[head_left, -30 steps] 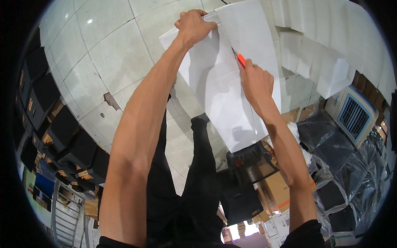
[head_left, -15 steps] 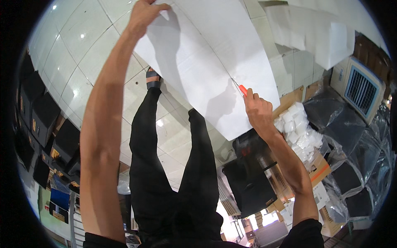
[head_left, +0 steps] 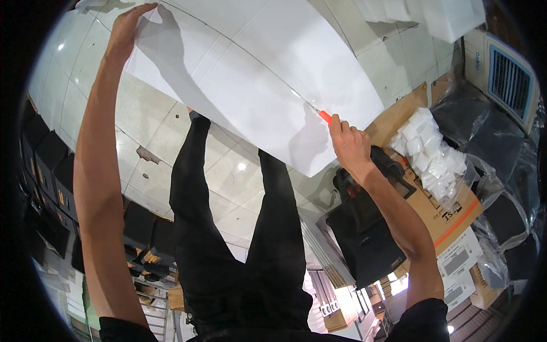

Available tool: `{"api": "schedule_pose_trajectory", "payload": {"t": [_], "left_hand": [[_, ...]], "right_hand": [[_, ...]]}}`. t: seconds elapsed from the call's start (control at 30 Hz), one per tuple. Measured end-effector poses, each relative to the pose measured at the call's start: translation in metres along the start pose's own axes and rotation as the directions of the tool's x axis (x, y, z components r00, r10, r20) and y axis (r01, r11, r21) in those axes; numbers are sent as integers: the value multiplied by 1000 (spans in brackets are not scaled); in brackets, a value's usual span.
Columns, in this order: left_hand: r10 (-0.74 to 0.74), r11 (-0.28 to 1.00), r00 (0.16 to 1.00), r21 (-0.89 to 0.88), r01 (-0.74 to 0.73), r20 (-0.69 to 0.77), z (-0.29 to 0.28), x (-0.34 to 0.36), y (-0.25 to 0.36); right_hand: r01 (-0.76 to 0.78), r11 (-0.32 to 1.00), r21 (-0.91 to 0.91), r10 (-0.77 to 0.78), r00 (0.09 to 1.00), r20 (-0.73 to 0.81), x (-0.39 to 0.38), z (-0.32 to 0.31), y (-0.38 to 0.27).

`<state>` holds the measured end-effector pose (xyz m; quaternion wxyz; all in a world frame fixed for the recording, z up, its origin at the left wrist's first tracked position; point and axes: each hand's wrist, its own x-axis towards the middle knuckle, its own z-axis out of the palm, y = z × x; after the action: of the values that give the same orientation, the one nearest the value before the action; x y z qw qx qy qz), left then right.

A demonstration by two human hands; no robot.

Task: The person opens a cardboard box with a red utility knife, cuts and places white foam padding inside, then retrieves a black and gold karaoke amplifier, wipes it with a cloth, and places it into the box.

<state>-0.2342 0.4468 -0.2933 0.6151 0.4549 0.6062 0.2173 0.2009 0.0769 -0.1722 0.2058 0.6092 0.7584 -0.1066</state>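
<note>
A large white sheet (head_left: pixel 228 80) spreads in front of me over the tiled floor, with a long thin dark line running across it. At its far left edge my left hand (head_left: pixel 128 31) is closed on the sheet. My right hand (head_left: pixel 348 139) grips a utility knife (head_left: pixel 325 116) by its orange handle, near the sheet's right end. The blade tip meets the sheet at the right end of the dark line. My right hand throws a shadow on the sheet.
Wrapped white blocks (head_left: pixel 424 142) lie on a cardboard box (head_left: pixel 439 222) at the right, beside plastic-covered black items (head_left: pixel 484 131). A boxed unit with a blue-framed grille (head_left: pixel 509 82) stands far right. A black bag (head_left: pixel 364 239) is below my right forearm. Black boxes (head_left: pixel 51 154) line the left.
My left hand has moved left, and the sheet has turned and shifted left with it. The knife in my right hand has moved slightly left; both grips remain. The view has shifted too.
</note>
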Motion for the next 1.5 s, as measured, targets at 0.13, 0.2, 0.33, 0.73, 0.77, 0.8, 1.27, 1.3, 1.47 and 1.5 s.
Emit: {"api": "schedule_pose_trajectory", "payload": {"t": [0.13, 0.2, 0.33, 0.73, 0.77, 0.8, 1.27, 1.3, 1.47, 1.5], "left_hand": [[-8, 1000, 999, 12, 9, -45, 20, -16, 18], [8, 1000, 1000, 17, -8, -17, 20, -14, 19], [-77, 997, 995, -13, 77, -58, 18, -13, 22], [254, 886, 966, 387, -256, 57, 2, -11, 11], [283, 871, 958, 404, -280, 54, -6, -6, 6], [309, 856, 949, 419, -304, 59, -4, -6, 6], [114, 665, 984, -726, -177, -135, -45, -114, 32], [84, 668, 980, -720, -190, -180, -34, -117, 36], [132, 645, 987, -748, -157, -93, -30, -109, 43], [157, 645, 985, -747, -159, -74, -28, -107, 44]], "right_hand": [[7, 999, 50, -8, 1000, 26, -27, 8, 14], [11, 1000, 25, -13, 998, 54, -43, 12, 21], [23, 1000, -15, -23, 1000, 18, -74, 27, 34], [-187, 981, -49, 192, 963, 187, -196, 74, 74], [-296, 955, 9, 288, 934, 213, -206, 74, 70], [-407, 911, 62, 381, 890, 250, -217, 69, 63], [-348, 591, 728, 476, 879, 34, -91, 32, 16], [-138, 740, 658, 307, 940, -149, -77, 27, 13], [3, 761, 649, 49, 997, -62, 12, 13, -54], [-29, 781, 623, 46, 999, -12, 32, 17, -67]]}}
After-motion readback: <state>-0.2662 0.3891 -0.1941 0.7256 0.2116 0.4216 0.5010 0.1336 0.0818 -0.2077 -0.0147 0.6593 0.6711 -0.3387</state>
